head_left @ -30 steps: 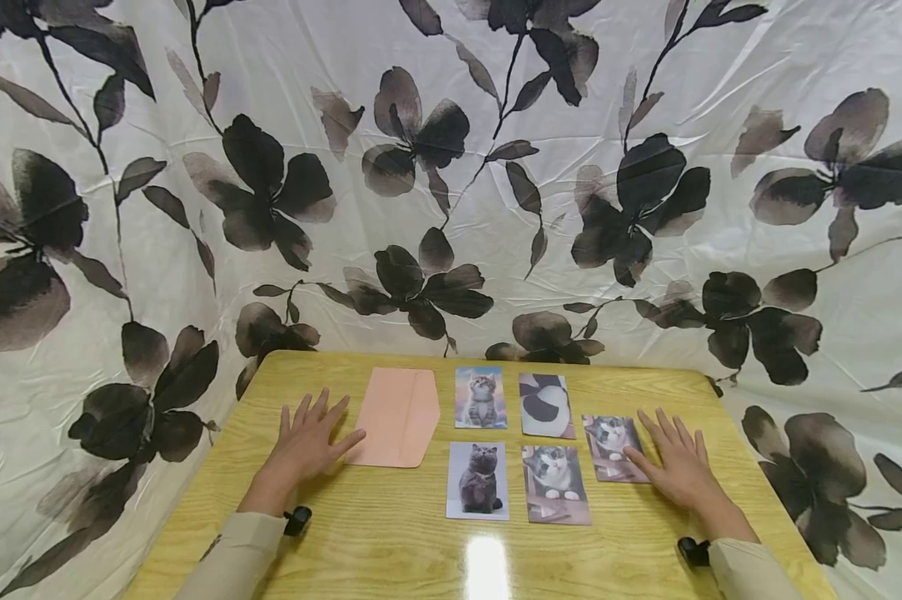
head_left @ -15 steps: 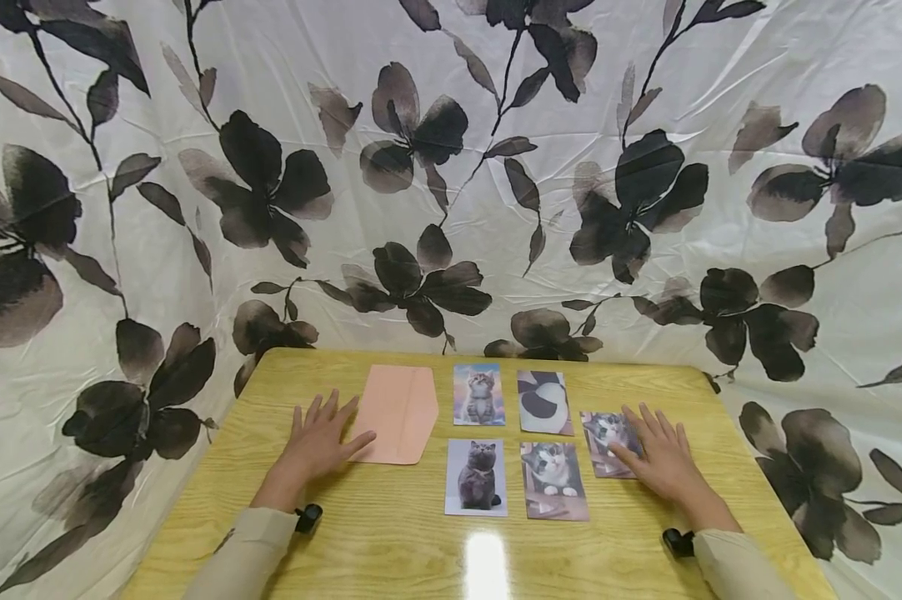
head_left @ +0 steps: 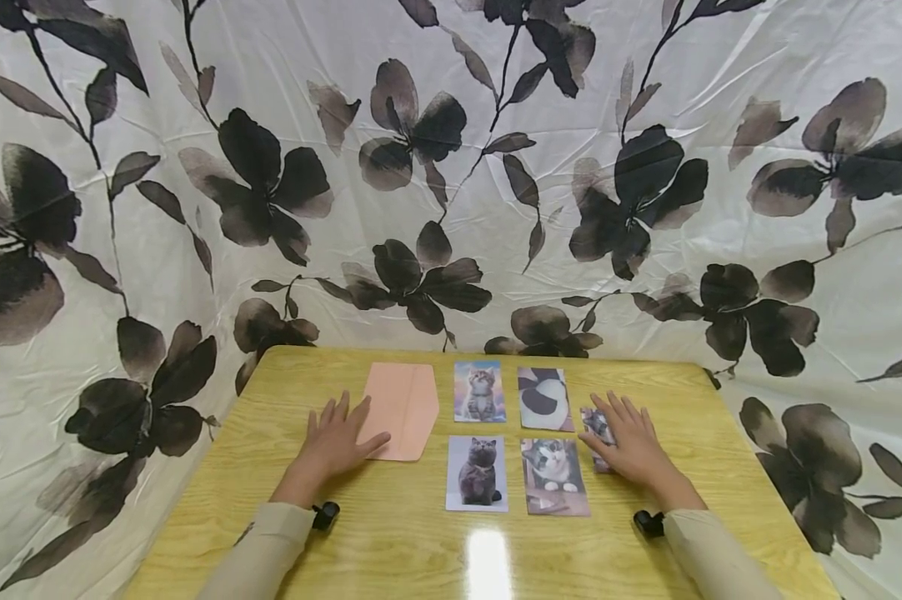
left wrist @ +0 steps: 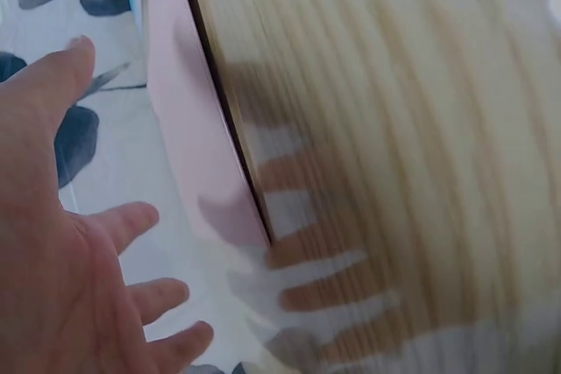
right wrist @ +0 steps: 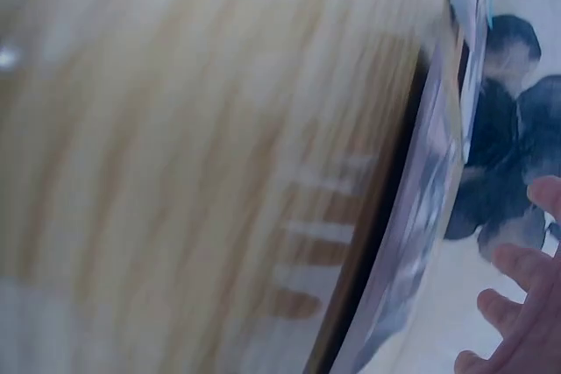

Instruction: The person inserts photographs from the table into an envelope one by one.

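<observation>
In the head view, my left hand (head_left: 334, 442), fingers spread, is over the left side of a pink envelope (head_left: 409, 408). The left wrist view shows this hand (left wrist: 53, 260) held above the envelope (left wrist: 193, 129), gripping nothing. My right hand (head_left: 631, 442) spreads over the rightmost cat photo card (head_left: 595, 422), covering much of it. In the right wrist view its fingers (right wrist: 517, 264) stand clear of the card (right wrist: 408, 216). Between the hands lie a kitten card (head_left: 479, 392), a black-and-white patterned card (head_left: 545, 400), a dark grey cat card (head_left: 477, 475) and a grey-and-white cat card (head_left: 554, 479).
Everything lies flat on a glossy wooden table (head_left: 391, 533), with a bright reflection near its front. A white curtain (head_left: 526, 225) printed with dark flowers rises behind the table and along both sides.
Both hands have moved inward: the left to the right, further over the envelope, and the right to the left, across the rightmost card. The envelope and cards stay in place.
</observation>
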